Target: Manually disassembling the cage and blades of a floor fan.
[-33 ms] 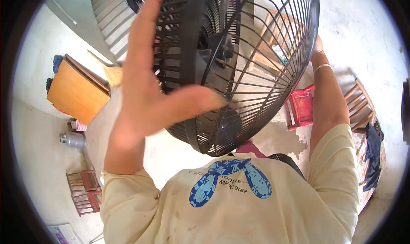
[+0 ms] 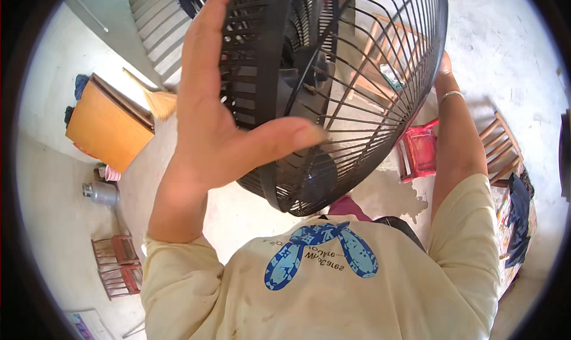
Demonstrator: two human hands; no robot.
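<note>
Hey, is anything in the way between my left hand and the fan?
Nothing visible is: your left hand overlaps the left side of the fan in this view, though I can't tell whether they touch.

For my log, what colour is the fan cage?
The fan cage is black, best seen in the head view.

Light is bright and fairly even; where it enters cannot be told. Below the left fingers (image 2: 297, 136), the floor (image 2: 235, 212) washes out to near white, and well left of them the wall (image 2: 107, 54) glares above the broom (image 2: 160, 104). Far right of and below them, a ragged grey patch (image 2: 410, 203), possibly shadow, adjoins the red chair (image 2: 419, 152). Beside them, the fan (image 2: 270, 102) is dark, losing inner detail. The left hand (image 2: 205, 135) looks softly blurred. Fisheye distortion bends the stairs (image 2: 154, 33) above left of the fingers; black vignetting rounds the corners.
</note>
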